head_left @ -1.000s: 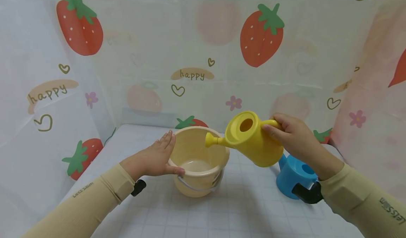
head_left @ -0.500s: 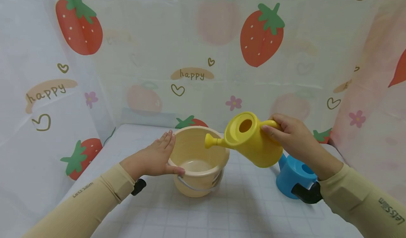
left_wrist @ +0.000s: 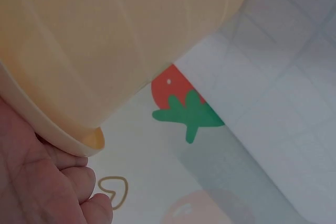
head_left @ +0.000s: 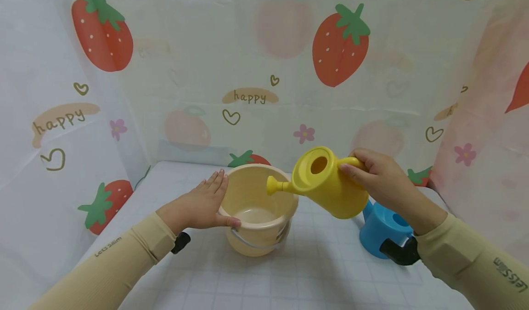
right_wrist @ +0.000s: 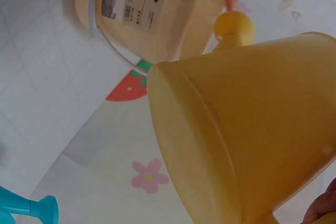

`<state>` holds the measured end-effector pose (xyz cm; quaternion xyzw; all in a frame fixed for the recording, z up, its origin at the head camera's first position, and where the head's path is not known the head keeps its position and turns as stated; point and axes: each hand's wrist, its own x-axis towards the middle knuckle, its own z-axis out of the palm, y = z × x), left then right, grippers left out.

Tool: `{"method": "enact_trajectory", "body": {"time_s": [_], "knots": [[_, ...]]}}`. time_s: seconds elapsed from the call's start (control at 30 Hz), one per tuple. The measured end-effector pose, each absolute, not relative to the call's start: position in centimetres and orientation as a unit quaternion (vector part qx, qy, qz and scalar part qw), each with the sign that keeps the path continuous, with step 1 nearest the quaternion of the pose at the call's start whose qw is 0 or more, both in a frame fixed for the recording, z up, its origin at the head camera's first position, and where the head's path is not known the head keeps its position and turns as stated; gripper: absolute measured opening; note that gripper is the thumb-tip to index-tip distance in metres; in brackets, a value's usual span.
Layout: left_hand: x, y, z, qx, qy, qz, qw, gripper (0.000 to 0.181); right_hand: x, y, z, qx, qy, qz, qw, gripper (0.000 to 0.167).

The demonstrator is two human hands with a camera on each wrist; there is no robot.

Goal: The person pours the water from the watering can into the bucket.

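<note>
In the head view, my right hand (head_left: pixel 384 177) grips the handle of a yellow watering can (head_left: pixel 330 190). The can is tilted, its spout (head_left: pixel 278 185) reaching over the mouth of a cream bucket (head_left: pixel 253 243). No water shows coming from the spout. The bucket stands upright on the table with its wire handle hanging at the front. My left hand (head_left: pixel 198 206) rests against the bucket's left rim, fingers straight and thumb along the front edge. The left wrist view shows the fingers (left_wrist: pixel 79 182) just outside the rim. The can's body (right_wrist: pixel 247 114) fills much of the right wrist view.
A blue watering can (head_left: pixel 382 232) stands on the table at the right, partly hidden by the right wrist and its black mount (head_left: pixel 401 251). The table has a white checked cloth (head_left: pixel 231 282). A strawberry-printed curtain (head_left: pixel 198 62) hangs behind and at both sides.
The yellow watering can has shifted very slightly left and down. My left hand and the bucket stay essentially where they were.
</note>
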<state>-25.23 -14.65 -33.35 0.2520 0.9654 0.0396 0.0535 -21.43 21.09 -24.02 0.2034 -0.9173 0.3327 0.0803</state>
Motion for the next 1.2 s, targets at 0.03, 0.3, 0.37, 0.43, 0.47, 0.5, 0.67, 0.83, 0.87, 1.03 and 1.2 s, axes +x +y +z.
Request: {"method": "enact_trajectory", "body": {"time_s": [0.03, 0.3, 0.37, 0.43, 0.47, 0.5, 0.67, 0.83, 0.87, 1.03, 1.2], "knots": [[-25.21, -14.64, -33.33, 0.252, 0.965, 0.040, 0.053, 0.123, -21.43, 21.08, -24.01, 0.203, -0.917, 0.333, 0.080, 0.031], [-25.15, -14.67, -33.29, 0.250, 0.966, 0.042, 0.056, 0.123, -21.40, 21.01, -23.89, 0.203, -0.918, 0.331, 0.077, 0.031], [-25.18, -14.68, -33.33, 0.250, 0.966, 0.042, 0.055, 0.124, -21.40, 20.97, -23.85, 0.204, -0.919, 0.330, 0.076, 0.031], [-25.22, -14.69, -33.38, 0.249, 0.966, 0.041, 0.054, 0.124, -21.39, 20.94, -23.81, 0.206, -0.919, 0.328, 0.075, 0.031], [-25.24, -14.70, -33.42, 0.249, 0.966, 0.041, 0.053, 0.124, -21.38, 20.93, -23.80, 0.206, -0.919, 0.327, 0.075, 0.031], [-25.26, -14.71, -33.44, 0.250, 0.966, 0.040, 0.053, 0.124, -21.40, 20.90, -23.80, 0.206, -0.919, 0.328, 0.075, 0.030], [-25.29, -14.72, -33.50, 0.250, 0.966, 0.038, 0.052, 0.124, -21.31, 20.80, -23.78, 0.206, -0.919, 0.326, 0.077, 0.031], [-25.30, -14.70, -33.51, 0.250, 0.966, 0.038, 0.051, 0.124, -21.31, 20.74, -23.73, 0.203, -0.921, 0.325, 0.074, 0.030], [-25.31, -14.70, -33.52, 0.250, 0.966, 0.038, 0.051, 0.124, -21.34, 20.72, -23.72, 0.203, -0.921, 0.325, 0.074, 0.030], [-25.29, -14.71, -33.55, 0.251, 0.966, 0.037, 0.051, 0.124, -21.38, 20.72, -23.74, 0.203, -0.920, 0.328, 0.066, 0.028], [-25.34, -14.70, -33.62, 0.251, 0.966, 0.036, 0.050, 0.124, -21.43, 20.73, -23.78, 0.206, -0.920, 0.327, 0.063, 0.028]]}}
